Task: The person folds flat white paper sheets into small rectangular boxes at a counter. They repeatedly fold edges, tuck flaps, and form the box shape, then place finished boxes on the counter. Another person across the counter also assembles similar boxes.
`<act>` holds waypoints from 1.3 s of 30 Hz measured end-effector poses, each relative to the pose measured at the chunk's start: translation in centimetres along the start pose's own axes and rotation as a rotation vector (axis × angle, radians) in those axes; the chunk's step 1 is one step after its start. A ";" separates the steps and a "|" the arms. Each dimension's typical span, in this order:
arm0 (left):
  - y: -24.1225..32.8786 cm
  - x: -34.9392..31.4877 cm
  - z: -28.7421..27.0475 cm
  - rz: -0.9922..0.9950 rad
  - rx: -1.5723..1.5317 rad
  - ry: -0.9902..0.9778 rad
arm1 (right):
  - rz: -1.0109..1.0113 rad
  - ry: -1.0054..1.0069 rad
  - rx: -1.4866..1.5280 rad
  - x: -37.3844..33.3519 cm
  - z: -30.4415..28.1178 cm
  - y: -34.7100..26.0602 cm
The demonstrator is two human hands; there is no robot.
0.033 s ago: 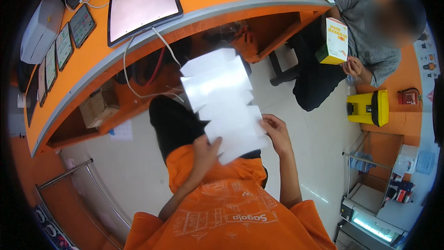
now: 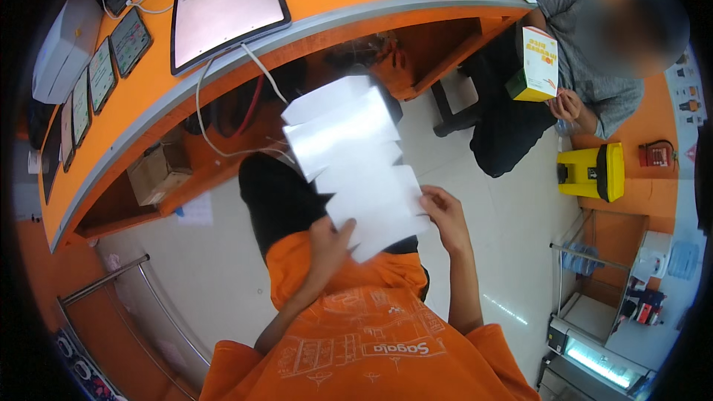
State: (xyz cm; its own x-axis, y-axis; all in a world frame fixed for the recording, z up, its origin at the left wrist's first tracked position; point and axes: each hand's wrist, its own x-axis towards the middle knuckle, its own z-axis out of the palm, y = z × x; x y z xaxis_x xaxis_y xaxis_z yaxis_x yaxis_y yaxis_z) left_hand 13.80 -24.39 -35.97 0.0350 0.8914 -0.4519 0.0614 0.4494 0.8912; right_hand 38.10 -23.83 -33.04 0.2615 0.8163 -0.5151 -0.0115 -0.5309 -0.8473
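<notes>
A white, unfolded cardboard box [image 2: 380,212] with cut flaps is held over my lap, its blank side facing up. My left hand [image 2: 330,243] pinches its lower left edge, thumb on top and fingers hidden beneath. At the right edge my right hand [image 2: 445,215] grips a small flap between thumb and bent fingers. The far end of the box leans toward the counter and shines in the light.
An orange counter [image 2: 327,1] curves ahead, carrying a tablet [image 2: 226,11], several phones and a white box [image 2: 68,44]. Cables [image 2: 260,70] hang off its edge. On the right, a seated person [image 2: 605,96] holds a yellow and white carton [image 2: 538,63], near a yellow bin [image 2: 590,172].
The unfolded box has shifted very slightly left and upward in the view. Both hands keep their hold.
</notes>
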 end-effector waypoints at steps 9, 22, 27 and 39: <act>-0.6 -1.6 1.3 -0.034 -0.129 0.064 | -0.070 0.255 0.280 -4.3 2.0 5.1; 0.4 -2.4 1.9 -0.138 -0.188 0.080 | -0.103 0.238 0.236 -3.7 3.4 4.8; 0.0 -2.3 1.6 -0.154 -0.273 0.060 | -0.123 0.271 0.220 -3.6 3.6 5.1; 0.3 -2.1 1.8 -0.207 -0.287 0.085 | -0.142 0.141 0.466 -3.4 2.9 6.6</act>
State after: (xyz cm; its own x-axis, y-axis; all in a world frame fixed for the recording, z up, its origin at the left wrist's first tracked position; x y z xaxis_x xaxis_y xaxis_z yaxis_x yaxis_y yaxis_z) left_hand 15.54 -26.22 -34.86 -0.0325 0.7764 -0.6295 -0.2245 0.6080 0.7615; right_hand 34.32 -29.42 -37.22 0.4195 0.8173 -0.3950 -0.3876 -0.2322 -0.8921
